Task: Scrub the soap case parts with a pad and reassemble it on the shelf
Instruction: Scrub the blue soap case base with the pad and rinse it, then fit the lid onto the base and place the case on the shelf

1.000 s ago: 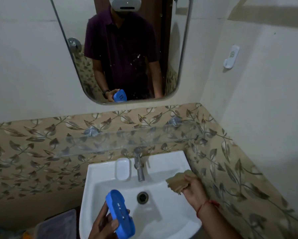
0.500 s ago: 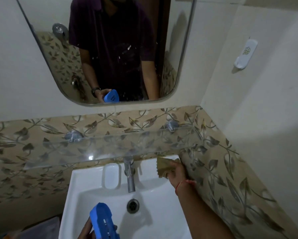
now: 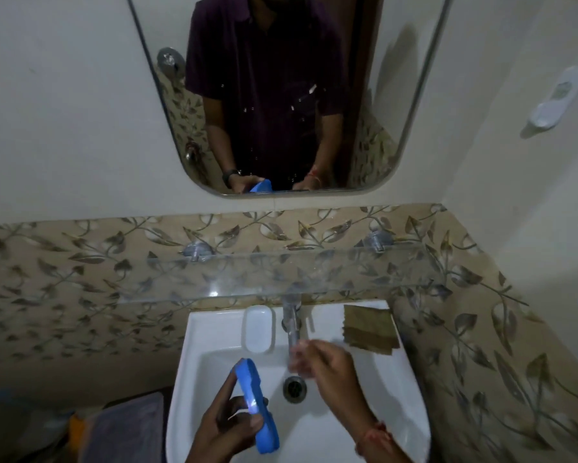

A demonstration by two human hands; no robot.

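A white wall-mounted sink (image 3: 394,389) fills the lower middle of the view. Its basin holds no loose items; a round metal drain (image 3: 294,389) sits at the centre of the bowl. On the back ledge of the sink, left of the tap, a white oval soap case part (image 3: 258,328) lies flat. A chrome tap (image 3: 291,324) rises from the middle of the ledge. On the ledge's right corner lies a brownish-green scrub pad (image 3: 369,327), flat and touched by neither hand.

The left hand (image 3: 225,429) comes up from the bottom edge and grips a blue soap case part (image 3: 255,396), fingers wrapped behind it and thumb pressed on its front. The blue part is a long rounded oval, held on edge over the left side of the basin, with a bright glint near the thumb. The right hand (image 3: 327,369) hovers under the tap spout above the drain; it is blurred, its fingers loosely curled and holding nothing visible.

Just above the sink, a clear glass shelf (image 3: 214,279) runs across the leaf-patterned tile wall on two metal brackets, and nothing rests on it. A mirror (image 3: 397,78) higher up reflects the person in a dark shirt. At far right, a white wall hook (image 3: 556,100) is fixed to the side wall.
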